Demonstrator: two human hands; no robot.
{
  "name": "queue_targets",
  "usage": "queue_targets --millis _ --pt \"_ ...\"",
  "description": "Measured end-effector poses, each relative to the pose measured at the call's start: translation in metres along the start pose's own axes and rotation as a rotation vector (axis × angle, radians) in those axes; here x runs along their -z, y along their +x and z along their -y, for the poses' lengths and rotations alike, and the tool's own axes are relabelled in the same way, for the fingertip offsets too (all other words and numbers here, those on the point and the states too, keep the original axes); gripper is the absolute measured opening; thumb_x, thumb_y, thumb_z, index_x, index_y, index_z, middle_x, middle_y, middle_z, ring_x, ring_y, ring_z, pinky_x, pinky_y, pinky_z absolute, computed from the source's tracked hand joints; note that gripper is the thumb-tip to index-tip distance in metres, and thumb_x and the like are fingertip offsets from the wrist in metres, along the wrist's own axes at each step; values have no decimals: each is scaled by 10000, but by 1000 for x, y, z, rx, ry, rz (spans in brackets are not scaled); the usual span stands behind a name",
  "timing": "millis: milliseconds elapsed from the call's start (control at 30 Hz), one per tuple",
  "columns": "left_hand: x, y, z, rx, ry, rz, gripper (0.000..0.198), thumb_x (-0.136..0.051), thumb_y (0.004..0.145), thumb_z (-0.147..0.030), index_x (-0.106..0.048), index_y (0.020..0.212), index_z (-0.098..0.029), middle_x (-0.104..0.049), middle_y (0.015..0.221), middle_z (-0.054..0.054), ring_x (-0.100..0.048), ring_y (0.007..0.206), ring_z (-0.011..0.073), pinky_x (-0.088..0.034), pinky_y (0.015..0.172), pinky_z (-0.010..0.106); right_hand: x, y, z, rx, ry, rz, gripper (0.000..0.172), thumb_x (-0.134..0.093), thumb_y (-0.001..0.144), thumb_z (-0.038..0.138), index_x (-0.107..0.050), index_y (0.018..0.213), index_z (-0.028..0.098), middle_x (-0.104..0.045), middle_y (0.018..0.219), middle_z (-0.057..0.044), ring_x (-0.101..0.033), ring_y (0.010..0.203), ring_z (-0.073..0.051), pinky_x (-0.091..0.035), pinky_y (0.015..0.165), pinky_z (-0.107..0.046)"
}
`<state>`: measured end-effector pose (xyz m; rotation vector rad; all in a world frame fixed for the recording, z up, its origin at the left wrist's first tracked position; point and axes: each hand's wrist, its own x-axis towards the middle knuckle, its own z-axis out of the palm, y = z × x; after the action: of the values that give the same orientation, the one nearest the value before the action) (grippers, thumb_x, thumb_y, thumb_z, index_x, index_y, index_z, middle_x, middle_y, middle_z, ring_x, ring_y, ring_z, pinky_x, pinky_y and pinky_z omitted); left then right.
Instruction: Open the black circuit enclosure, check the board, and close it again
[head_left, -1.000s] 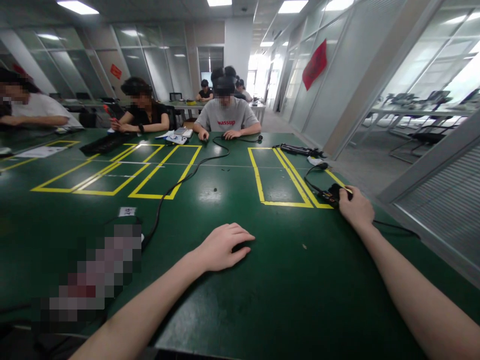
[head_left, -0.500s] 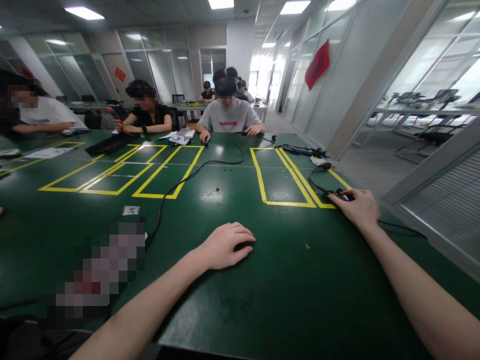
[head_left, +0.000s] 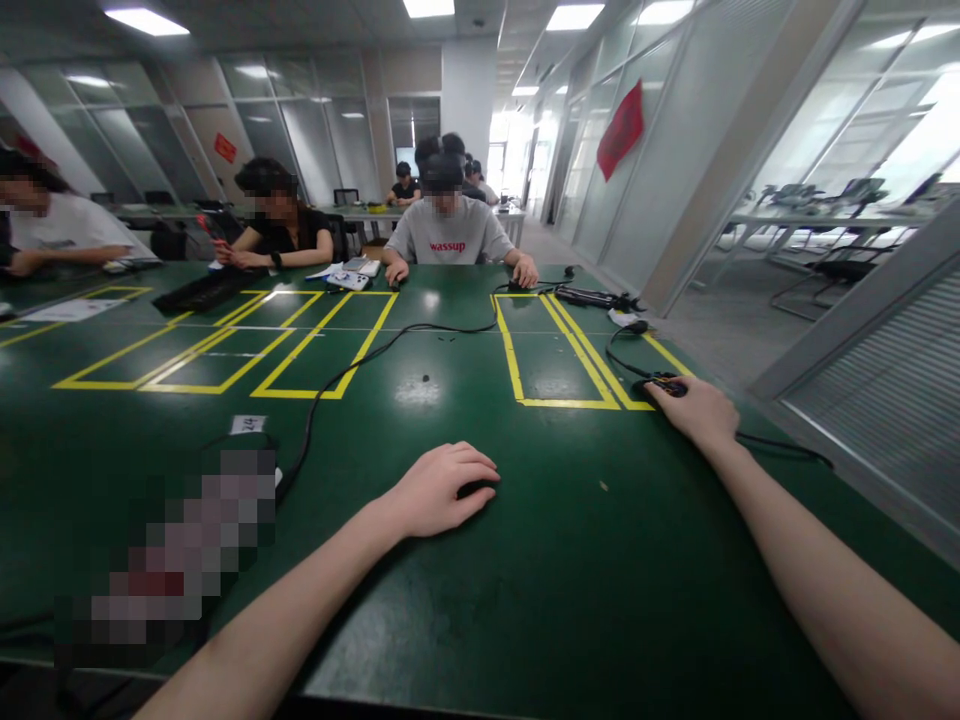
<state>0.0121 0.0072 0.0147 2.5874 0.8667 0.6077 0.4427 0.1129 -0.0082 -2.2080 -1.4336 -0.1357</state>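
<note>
My left hand lies palm down on the green table, its fingers stretched and slightly curved, with nothing seen in it. Farther right, my right hand has its thumb and fingers closed on a small black corded object. Orange and light details show on top of that object; my fingers cover part of it, so its exact kind is unclear. A black cable loops beside it to a round black end. Another cable runs from under my wrist toward the table's right edge.
Yellow tape outlines mark the table. At left lies a blurred-out long object with a numbered tag; a long black cable crosses the table. A folded black stand lies at far right. A co-worker sits opposite.
The whole view has shifted slightly to the left. My hands keep nearly the same places on the table. The co-worker opposite has moved one hand toward the tape outline at right.
</note>
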Motion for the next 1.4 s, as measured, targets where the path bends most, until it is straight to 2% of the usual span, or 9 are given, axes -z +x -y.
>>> queue_targets --millis 100,200,300,400,533,667,900,1100,1400 --pt "-1 0 0 -4 4 -3 177 -623 984 -250 -750 1097 -203 -764 1187 57 -698 1114 224 -543 998 381 8 -11 25 -70 -49 58 453 -625 899 527 -769 1096 145 -755 1056 -205 -697 952 -382 -500 700 -416" --pt "-1 0 1 -6 10 -22 186 -618 981 -241 -739 1115 -198 -768 1165 56 -700 1095 225 -547 983 384 9 -36 58 83 36 113 390 -630 896 506 -772 1063 183 -770 1086 -157 -709 993 -363 -510 693 -385" --pt "1 1 0 -15 20 -114 265 -601 988 -265 -686 1232 -210 -737 1245 72 -674 1150 231 -535 998 397 6 -86 97 349 219 181 298 -666 878 451 -760 1022 207 -772 1068 -113 -722 955 -308 -534 719 -363" --pt "2 -1 -3 -83 43 -200 397 -699 913 -408 -661 1249 -200 -712 1267 109 -656 1154 262 -521 988 411 9 -149 128 761 459 372 211 -685 888 375 -737 1016 215 -752 987 -65 -719 886 -233 -548 772 -329" --pt "-3 -3 -8 -136 67 -89 497 -777 756 -667 -660 848 -193 -711 792 43 -672 781 216 -506 761 345 21 -203 144 1077 586 597 261 -770 817 278 -746 1072 232 -727 1024 -42 -714 892 -199 -553 751 -278" --pt "-4 -3 -8 -105 64 -34 610 -807 712 -706 -675 1012 -192 -754 894 50 -701 805 231 -488 748 335 25 -205 144 1013 600 517 209 -786 831 313 -760 1017 222 -702 967 -39 -700 824 -189 -559 731 -288" --pt "6 -1 -4 -6 89 25 703 -809 820 -514 -567 1410 -219 -740 1150 95 -696 1029 272 -530 908 386 23 -193 143 880 765 377 142 -673 913 249 -708 1047 220 -681 1021 -65 -694 926 -201 -587 819 -322" --pt "3 -3 1 -15 60 11 685 -877 728 -507 -669 1318 -229 -682 1334 120 -638 1218 320 -489 1086 464 27 -184 138 925 839 505 247 -620 877 156 -673 1111 213 -673 1005 -71 -666 811 -172 -549 590 -243" --pt "6 0 5 -20 54 30 804 -903 684 -558 -655 1353 -186 -673 1367 145 -630 1258 321 -482 1114 465 20 -180 136 982 789 410 89 -640 947 210 -700 1012 206 -730 892 -51 -689 811 -188 -570 747 -315"
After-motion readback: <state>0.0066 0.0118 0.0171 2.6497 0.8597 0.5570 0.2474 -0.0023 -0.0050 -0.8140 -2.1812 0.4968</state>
